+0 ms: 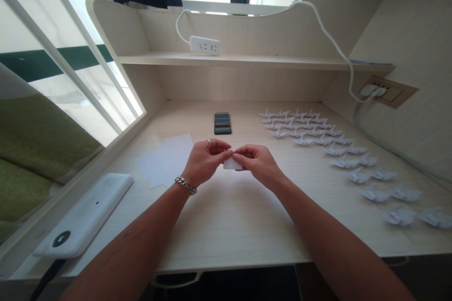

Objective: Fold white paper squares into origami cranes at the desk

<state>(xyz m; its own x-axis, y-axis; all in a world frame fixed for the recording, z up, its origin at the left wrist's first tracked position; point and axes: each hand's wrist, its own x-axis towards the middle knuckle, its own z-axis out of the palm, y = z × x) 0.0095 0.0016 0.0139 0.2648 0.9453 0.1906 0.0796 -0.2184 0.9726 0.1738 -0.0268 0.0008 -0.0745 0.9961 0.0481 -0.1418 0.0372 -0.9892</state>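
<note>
Between my hands is a small folded piece of white paper [232,163], held just above the desk. My left hand [205,160], with a ring and a chain bracelet, pinches its upper left edge between thumb and fingers. From the other side my right hand [257,162] pinches the upper right edge, the two thumbs almost touching. Loose white paper sheets [169,160] lie overlapping on the desk by my left wrist. Rows of folded white paper cranes [314,134] spread along the right side of the desk.
A small dark case [222,123] sits beyond my hands. At the left edge lies a long white device [86,214] with a black cable. A white power strip [205,45] rests on the shelf [247,60]. A white cord [334,42] runs to the wall socket [393,91].
</note>
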